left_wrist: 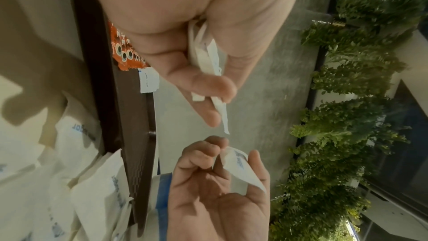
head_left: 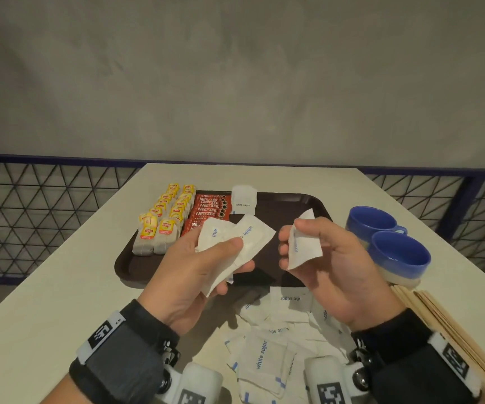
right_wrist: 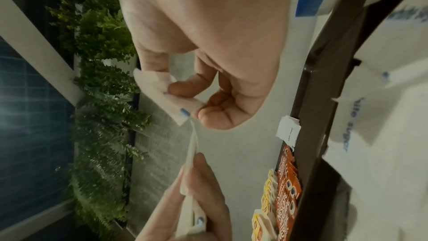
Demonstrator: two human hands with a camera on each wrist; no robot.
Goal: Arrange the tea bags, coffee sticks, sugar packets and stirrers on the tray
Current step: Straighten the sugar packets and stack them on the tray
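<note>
A dark brown tray (head_left: 299,202) lies on the table. On its left stand rows of yellow-tagged tea bags (head_left: 165,220), beside them red coffee sticks (head_left: 210,209), then a short upright stack of white sugar packets (head_left: 244,201). Above the tray's front, my left hand (head_left: 203,266) grips a fan of several sugar packets (head_left: 244,237) between thumb and fingers. My right hand (head_left: 325,255) pinches a single sugar packet (head_left: 304,246) just right of that fan. The left wrist view shows the held packets (left_wrist: 208,58) edge-on. In the right wrist view the single packet (right_wrist: 162,94) sits between thumb and fingers.
A heap of loose sugar packets (head_left: 273,339) lies on the table in front of the tray. Two blue cups (head_left: 395,252) stand right of the tray. Wooden stirrers (head_left: 445,325) lie at the near right edge. A mesh railing borders the table on both sides.
</note>
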